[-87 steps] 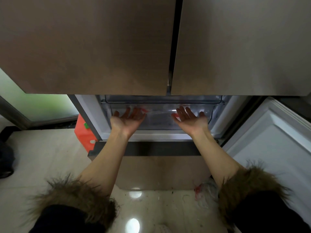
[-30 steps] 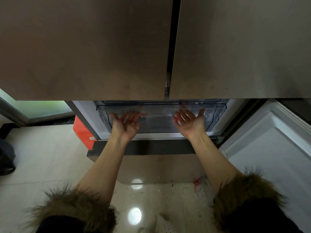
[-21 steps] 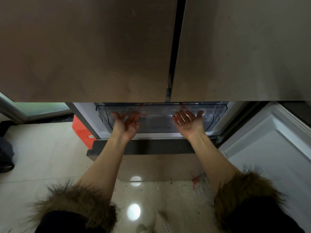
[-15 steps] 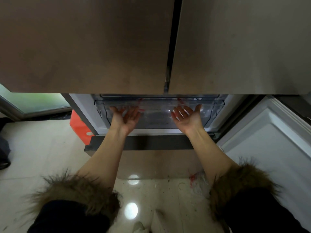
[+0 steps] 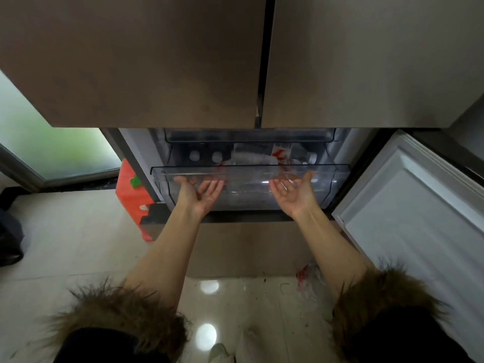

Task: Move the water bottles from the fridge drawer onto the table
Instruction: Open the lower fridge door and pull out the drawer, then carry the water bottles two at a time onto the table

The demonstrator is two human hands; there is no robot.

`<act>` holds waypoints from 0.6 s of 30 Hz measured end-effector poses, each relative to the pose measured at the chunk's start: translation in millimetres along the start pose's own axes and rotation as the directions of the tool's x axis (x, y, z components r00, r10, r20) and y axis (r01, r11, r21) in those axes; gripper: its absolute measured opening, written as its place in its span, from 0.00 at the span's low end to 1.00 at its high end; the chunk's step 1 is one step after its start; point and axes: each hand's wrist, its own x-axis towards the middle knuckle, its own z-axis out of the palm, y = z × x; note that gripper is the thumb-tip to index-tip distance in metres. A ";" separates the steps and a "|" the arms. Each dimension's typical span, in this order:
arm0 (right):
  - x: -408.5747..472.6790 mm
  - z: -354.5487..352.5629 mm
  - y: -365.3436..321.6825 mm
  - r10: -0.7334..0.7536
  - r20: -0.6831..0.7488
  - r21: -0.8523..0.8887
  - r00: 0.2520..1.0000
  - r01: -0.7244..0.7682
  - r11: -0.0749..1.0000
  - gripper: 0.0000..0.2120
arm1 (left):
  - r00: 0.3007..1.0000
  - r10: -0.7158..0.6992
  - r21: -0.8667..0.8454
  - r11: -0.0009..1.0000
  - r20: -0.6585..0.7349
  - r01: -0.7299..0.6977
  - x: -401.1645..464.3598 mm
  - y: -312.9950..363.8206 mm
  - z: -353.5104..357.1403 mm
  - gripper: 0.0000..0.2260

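Note:
The clear plastic fridge drawer (image 5: 337,171) stands pulled partway out below the two closed upper doors. Inside it lie clear water bottles (image 5: 251,159) with red labels, one (image 5: 305,156) at the right with its cap pointing right. Two white caps (image 5: 194,155) show at the drawer's back left. My left hand (image 5: 201,195) and my right hand (image 5: 296,192) are palm up, fingers hooked under the drawer's front lip, left and right of its middle. The fingertips are partly hidden behind the lip.
The brown upper fridge doors (image 5: 157,61) hang over the drawer. A white lower fridge door (image 5: 419,210) stands open at the right. An orange-red object (image 5: 129,189) sits by the fridge's left side. A crumpled plastic bag (image 5: 306,279) lies on the glossy floor.
The drawer has slid out toward me with both hands on its front lip. The bottles inside have come into sight.

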 end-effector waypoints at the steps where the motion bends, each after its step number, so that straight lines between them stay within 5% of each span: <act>1: -3.8 -2.2 0.7 0.000 0.002 0.004 1.000 0.000 1.000 0.27 | 1.000 0.006 0.008 1.000 -0.003 -0.006 -3.6 -1.0 -1.8 0.25; 5: -18.4 -9.6 3.2 0.006 -0.001 0.013 1.000 -0.006 1.000 0.33 | 1.000 0.009 0.033 0.999 0.000 -0.009 -18.9 -5.4 -10.2 0.29; 18: -67.3 -38.1 16.1 0.006 -0.018 0.020 1.000 -0.006 1.000 0.26 | 0.999 0.013 0.073 0.997 -0.036 -0.010 -67.9 -18.1 -38.9 0.27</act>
